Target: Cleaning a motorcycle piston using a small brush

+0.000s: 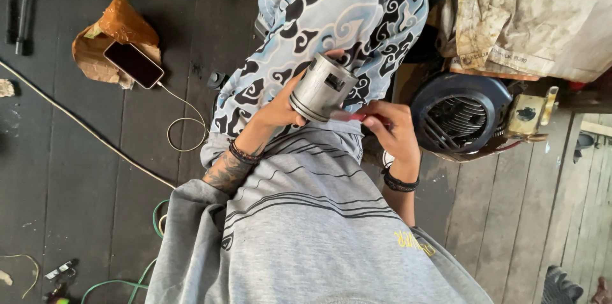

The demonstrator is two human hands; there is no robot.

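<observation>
The left hand (277, 109) grips a grey metal piston (323, 87) from its left side, fingers curled around the skirt and the thumb on top near the crown edge, holding it above the lap just over the patterned blue, white and black shorts (331, 23). The right hand (395, 129) has its fingers pinched together on a thin red tool (349, 116), whose tip meets the piston's lower rim; most of the tool is hidden inside the hand, so its kind is hard to make out. A grey sweater (306, 215) fills the lower middle and covers the body below. Just right of the hands stands a dark blue engine fan cover (459, 116) with a brass-coloured part (532, 113) beside it, leaving little room on that side; a stained sack (535, 14) above it is cut off by the top edge. To the left the dark plank floor (76, 176) lies open, with a phone (134, 65) resting on crumpled brown paper (108, 39), a white cable (182, 122) trailing from it, and a green hose (121, 282) near the bottom edge.
</observation>
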